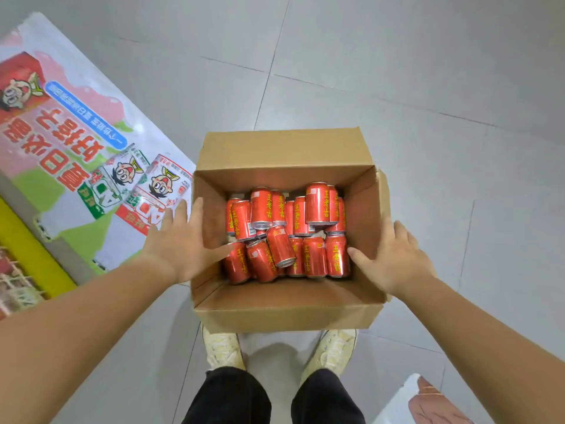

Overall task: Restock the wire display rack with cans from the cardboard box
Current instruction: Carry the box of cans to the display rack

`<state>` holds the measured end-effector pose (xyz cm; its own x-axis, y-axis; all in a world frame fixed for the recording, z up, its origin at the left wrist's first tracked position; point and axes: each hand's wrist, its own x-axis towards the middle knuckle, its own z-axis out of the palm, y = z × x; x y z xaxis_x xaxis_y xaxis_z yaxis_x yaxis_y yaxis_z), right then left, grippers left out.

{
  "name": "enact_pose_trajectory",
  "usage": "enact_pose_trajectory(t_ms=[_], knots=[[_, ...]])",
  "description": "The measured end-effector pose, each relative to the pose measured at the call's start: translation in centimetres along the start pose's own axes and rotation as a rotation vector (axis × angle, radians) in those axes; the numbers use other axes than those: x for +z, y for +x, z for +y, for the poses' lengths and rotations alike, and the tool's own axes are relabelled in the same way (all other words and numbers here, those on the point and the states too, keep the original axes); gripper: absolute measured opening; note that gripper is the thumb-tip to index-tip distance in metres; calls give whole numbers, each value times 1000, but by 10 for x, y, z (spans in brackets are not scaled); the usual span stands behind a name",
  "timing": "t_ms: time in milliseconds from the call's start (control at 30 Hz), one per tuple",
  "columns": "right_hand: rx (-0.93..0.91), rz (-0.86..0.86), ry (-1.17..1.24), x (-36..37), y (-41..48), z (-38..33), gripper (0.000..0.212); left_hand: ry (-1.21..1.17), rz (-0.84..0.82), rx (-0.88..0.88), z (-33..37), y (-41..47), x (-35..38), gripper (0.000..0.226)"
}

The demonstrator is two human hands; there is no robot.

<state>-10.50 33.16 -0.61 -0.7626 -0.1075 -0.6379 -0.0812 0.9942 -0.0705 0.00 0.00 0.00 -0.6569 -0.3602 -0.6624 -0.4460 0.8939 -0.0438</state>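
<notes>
An open cardboard box (287,313) stands on the floor in front of my feet. Several red cans (315,255) with yellow lettering fill its bottom, some upright and some tipped over. My left hand (180,243) straddles the box's left wall, with spread fingers outside and the thumb inside near the cans. My right hand (394,258) straddles the right wall the same way, its thumb pointing in toward the cans. Neither hand holds a can. A bit of the white wire display rack (15,283) shows at the left edge, behind a yellow strip.
A large printed banner panel (76,142) with cartoon drink cartons slopes down at the left, close to the box. My cream shoes (223,350) stand just behind the box. A white object (428,402) sits at the bottom right. Grey floor tiles lie beyond and to the right.
</notes>
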Motion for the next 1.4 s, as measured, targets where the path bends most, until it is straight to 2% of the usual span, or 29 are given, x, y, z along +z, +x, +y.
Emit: enact_pose_trajectory(t_ms=[133,200,267,367,467,567,667,833,1100,1400], knots=[[118,-14,96,30,31,5,105,-163,15,-135,-11,28,40,130],[145,8,140,41,41,5,103,-280,6,-179,-13,40,55,131],[153,45,187,50,49,5,90,-371,23,-183,-13,47,67,122],[152,107,341,61,56,10,65,-554,132,-199,-6,51,80,93],[153,152,471,68,60,19,42,-601,225,-231,-4,51,90,76],[187,118,493,65,68,26,12,-658,277,-266,-4,53,94,54],[183,88,495,60,73,26,8,-736,268,-373,0,59,87,25],[150,100,476,48,65,27,9,-726,296,-376,-2,56,70,20],[143,87,467,-32,-1,39,9,-702,280,-276,-7,-6,-20,20],[79,111,452,-226,-129,41,11,-716,317,-217,-6,-152,-194,21]])
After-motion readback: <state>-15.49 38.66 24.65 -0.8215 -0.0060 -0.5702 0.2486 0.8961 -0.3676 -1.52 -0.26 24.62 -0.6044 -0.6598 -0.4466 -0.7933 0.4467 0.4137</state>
